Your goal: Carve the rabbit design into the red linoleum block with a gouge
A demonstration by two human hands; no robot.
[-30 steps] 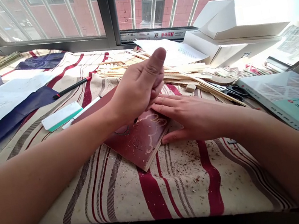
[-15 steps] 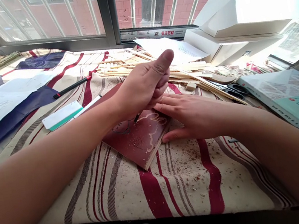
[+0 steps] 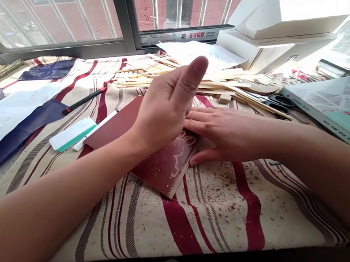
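A dark red linoleum block (image 3: 164, 168) lies tilted on the striped cloth, with pale carved lines and scattered shavings on its surface. My left hand (image 3: 167, 107) hovers just above the block, thumb pointing up and away, its fingers curled out of sight. Whatever those fingers hold is hidden. My right hand (image 3: 225, 133) rests flat on the block's right corner, fingers spread and holding nothing.
A striped cloth (image 3: 209, 214) covers the sill, dotted with shavings. Wooden strips (image 3: 152, 77), scissors (image 3: 279, 102) and a thick book (image 3: 339, 108) lie beyond and to the right. To the left are a marker (image 3: 84, 100), a drawing on tracing paper (image 3: 0, 126) and dark blue sheets.
My left hand has lifted slightly up and to the right, and the small dark tip under it earlier is no longer visible. My right hand stays on the block.
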